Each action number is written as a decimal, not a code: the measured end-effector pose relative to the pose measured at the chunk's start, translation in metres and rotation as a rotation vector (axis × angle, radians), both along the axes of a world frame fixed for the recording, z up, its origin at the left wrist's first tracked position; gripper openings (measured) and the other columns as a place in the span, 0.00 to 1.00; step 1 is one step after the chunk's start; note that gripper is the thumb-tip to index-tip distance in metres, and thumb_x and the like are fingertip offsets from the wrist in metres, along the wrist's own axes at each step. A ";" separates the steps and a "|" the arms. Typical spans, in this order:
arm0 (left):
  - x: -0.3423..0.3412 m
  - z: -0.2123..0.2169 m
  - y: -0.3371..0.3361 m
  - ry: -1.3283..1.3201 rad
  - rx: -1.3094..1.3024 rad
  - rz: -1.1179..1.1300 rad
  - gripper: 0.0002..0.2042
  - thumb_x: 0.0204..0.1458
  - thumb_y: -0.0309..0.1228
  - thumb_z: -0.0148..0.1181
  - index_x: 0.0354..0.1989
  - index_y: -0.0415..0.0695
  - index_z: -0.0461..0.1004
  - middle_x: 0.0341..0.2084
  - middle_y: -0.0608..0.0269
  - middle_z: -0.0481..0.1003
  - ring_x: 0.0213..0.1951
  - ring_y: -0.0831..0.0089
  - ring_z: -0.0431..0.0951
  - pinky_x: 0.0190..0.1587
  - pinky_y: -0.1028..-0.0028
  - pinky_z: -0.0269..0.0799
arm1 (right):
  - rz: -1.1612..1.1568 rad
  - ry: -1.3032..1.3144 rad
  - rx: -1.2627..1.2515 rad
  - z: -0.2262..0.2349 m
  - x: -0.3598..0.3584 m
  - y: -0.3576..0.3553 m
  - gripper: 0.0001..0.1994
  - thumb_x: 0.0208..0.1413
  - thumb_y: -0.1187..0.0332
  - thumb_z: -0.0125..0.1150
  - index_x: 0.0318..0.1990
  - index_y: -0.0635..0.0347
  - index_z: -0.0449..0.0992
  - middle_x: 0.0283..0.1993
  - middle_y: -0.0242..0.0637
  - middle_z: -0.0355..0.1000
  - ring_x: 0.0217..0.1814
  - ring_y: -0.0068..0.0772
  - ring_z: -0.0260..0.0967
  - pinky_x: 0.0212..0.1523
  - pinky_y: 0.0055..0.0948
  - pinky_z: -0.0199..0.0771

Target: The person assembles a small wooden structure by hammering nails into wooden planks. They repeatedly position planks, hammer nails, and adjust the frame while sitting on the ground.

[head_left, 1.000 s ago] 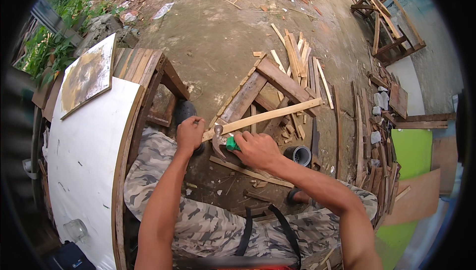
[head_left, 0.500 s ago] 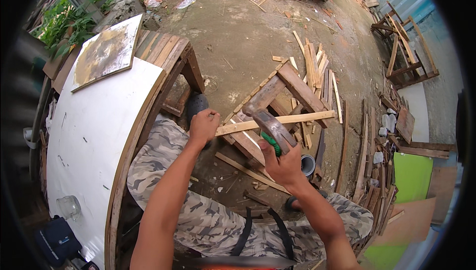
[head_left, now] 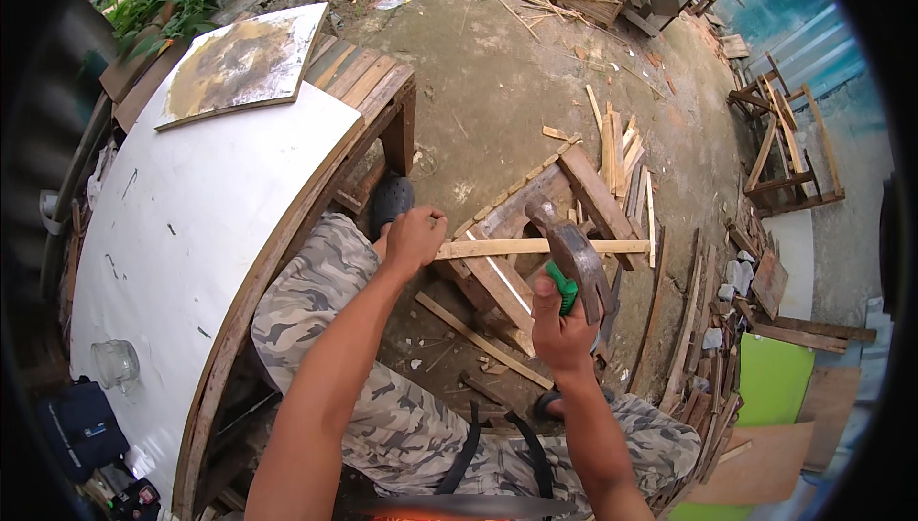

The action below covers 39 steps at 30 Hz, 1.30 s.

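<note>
My right hand [head_left: 562, 335] is closed round the green grip of a claw hammer [head_left: 577, 258]. The hammer's worn metal head covers part of a pale wooden strip [head_left: 478, 248]; whether they touch I cannot tell. At the strip's left end my left hand [head_left: 417, 236] is closed, its fingers pinched on that end. The strip lies across a dark wooden frame [head_left: 598, 191] that sits tilted on the ground between my legs. Pale slats line one edge of the frame.
On the left stands a bench with a white sheet top [head_left: 220, 196], carrying a stained board [head_left: 239, 67] and a glass jar [head_left: 116, 364]. Loose sticks [head_left: 622, 143] lie beyond the frame. Scrap wood [head_left: 703, 330] is heaped along the right wall, near a wooden chair frame [head_left: 784, 139].
The hammer has turned and shifted right, its head tilting more downward toward my right. My left hand stays at the strip's end. The whole view has swung a little.
</note>
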State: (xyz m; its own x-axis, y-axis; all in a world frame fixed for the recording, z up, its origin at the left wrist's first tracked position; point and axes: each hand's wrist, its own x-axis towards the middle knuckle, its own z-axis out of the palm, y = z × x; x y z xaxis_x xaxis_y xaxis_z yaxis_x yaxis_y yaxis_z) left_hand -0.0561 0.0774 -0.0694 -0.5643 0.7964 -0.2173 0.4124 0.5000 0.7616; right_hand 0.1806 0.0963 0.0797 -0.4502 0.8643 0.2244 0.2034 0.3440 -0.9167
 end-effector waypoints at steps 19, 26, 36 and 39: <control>0.000 0.000 0.001 0.007 0.042 0.006 0.13 0.54 0.39 0.61 0.39 0.45 0.83 0.27 0.49 0.82 0.35 0.52 0.83 0.41 0.61 0.77 | 0.477 -0.772 0.633 -0.069 0.005 0.027 0.19 0.45 0.58 0.71 0.40 0.56 0.71 0.29 0.34 0.70 0.27 0.39 0.74 0.28 0.36 0.75; 0.002 0.000 0.001 0.048 0.078 -0.005 0.14 0.54 0.38 0.62 0.39 0.40 0.82 0.24 0.51 0.82 0.30 0.58 0.84 0.37 0.65 0.77 | 0.398 -0.784 0.455 -0.060 -0.011 0.030 0.18 0.53 0.56 0.67 0.42 0.59 0.70 0.31 0.43 0.74 0.28 0.48 0.77 0.26 0.44 0.75; -0.001 -0.002 0.001 0.024 0.001 0.013 0.14 0.53 0.42 0.59 0.40 0.48 0.84 0.29 0.48 0.82 0.38 0.49 0.82 0.46 0.57 0.75 | 0.166 -0.014 0.240 -0.064 0.009 -0.005 0.20 0.59 0.69 0.64 0.56 0.65 0.70 0.39 0.47 0.77 0.33 0.50 0.79 0.35 0.39 0.78; -0.001 -0.002 0.000 0.028 0.023 0.002 0.14 0.53 0.41 0.60 0.40 0.48 0.84 0.31 0.46 0.82 0.39 0.48 0.82 0.44 0.57 0.76 | 0.072 -0.181 0.482 -0.084 -0.003 -0.007 0.19 0.59 0.70 0.63 0.56 0.64 0.70 0.41 0.52 0.77 0.35 0.58 0.77 0.36 0.44 0.78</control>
